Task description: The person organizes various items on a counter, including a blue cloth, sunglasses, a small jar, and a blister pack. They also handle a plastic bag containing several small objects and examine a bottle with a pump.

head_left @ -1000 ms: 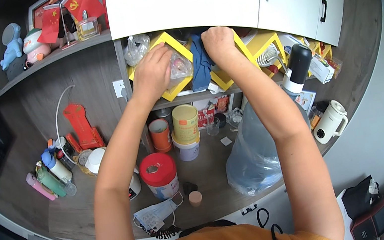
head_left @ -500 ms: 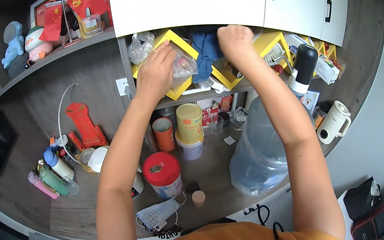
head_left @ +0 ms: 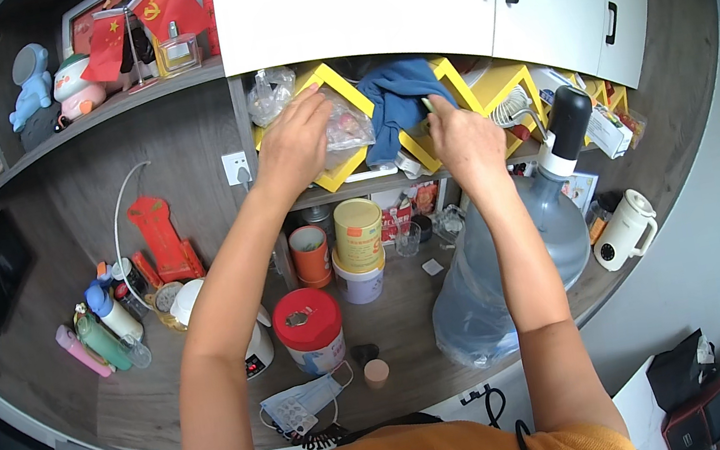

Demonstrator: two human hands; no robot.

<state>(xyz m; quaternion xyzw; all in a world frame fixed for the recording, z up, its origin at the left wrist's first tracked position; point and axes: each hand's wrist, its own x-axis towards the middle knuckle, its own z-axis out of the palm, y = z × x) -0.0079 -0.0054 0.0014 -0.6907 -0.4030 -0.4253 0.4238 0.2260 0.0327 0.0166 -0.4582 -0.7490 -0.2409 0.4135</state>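
Work the right side lightly: the right hand [head_left: 468,144] is closed, apparently pinching a slim green thing [head_left: 429,105] beside the blue cloth [head_left: 400,91] on the shelf [head_left: 318,198], so small movements should avoid snagging its folds. The left hand [head_left: 297,139], fingers loosely bent over a yellow frame [head_left: 345,89] (whether gripping, I cannot tell), is well placed to steady it.

Your grey wood-grain desk [head_left: 413,334] carries a red-lidded tub [head_left: 307,318], a blue face mask [head_left: 319,392], a round beige cap [head_left: 377,373], a big water bottle [head_left: 474,301], an orange can [head_left: 311,259] and, to your right, a cream jug [head_left: 625,230]. On the shelf [head_left: 373,187] before you stand yellow frames [head_left: 346,90]; your upper left shelf [head_left: 115,107] holds a blue figure [head_left: 32,88] and a perfume bottle [head_left: 180,54].
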